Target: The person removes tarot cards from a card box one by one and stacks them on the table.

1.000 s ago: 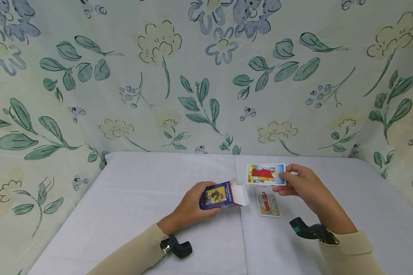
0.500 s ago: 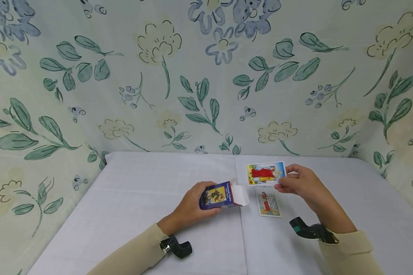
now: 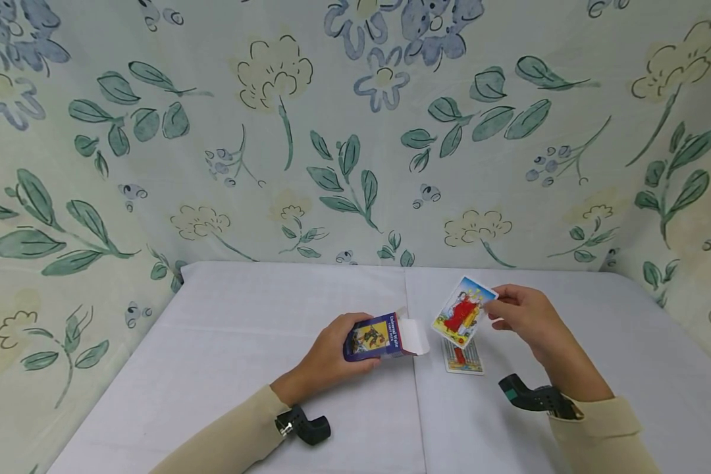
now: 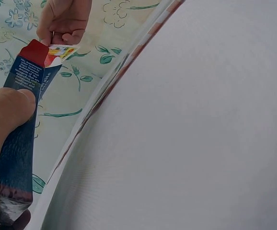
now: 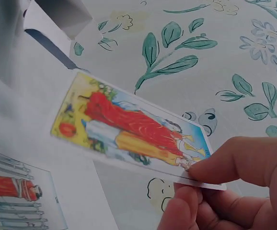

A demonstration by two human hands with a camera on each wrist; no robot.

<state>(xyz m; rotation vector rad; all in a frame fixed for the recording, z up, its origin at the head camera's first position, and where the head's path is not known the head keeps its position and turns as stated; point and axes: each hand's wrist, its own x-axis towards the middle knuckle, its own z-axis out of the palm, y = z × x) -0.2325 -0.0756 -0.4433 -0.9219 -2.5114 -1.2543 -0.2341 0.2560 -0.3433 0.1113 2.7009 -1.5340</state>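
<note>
My left hand [image 3: 330, 349] grips a dark blue tarot card box [image 3: 370, 337], its white end flap [image 3: 413, 336] folded out toward the right. In the left wrist view the thumb [image 4: 21, 105] lies along the box's printed side. A tarot card [image 5: 129, 129] with red-robed and yellow-clothed figures is pinched at one edge between the thumb and fingers of my right hand [image 3: 524, 319]. Held above the table, it slants in the head view. Beneath it, a second tarot card [image 3: 464, 363] lies flat, its upper part hidden by the held card.
A white cloth [image 3: 243, 329] covers the table. Behind it hangs a flower-and-leaf patterned curtain [image 3: 355, 158]. Dark wrist-worn devices sit on the left sleeve [image 3: 303, 426] and the right sleeve [image 3: 539, 398].
The held card has turned from lying sideways to a steep slant, its lower end swinging down over the card on the table. The left hand and box have stayed put.
</note>
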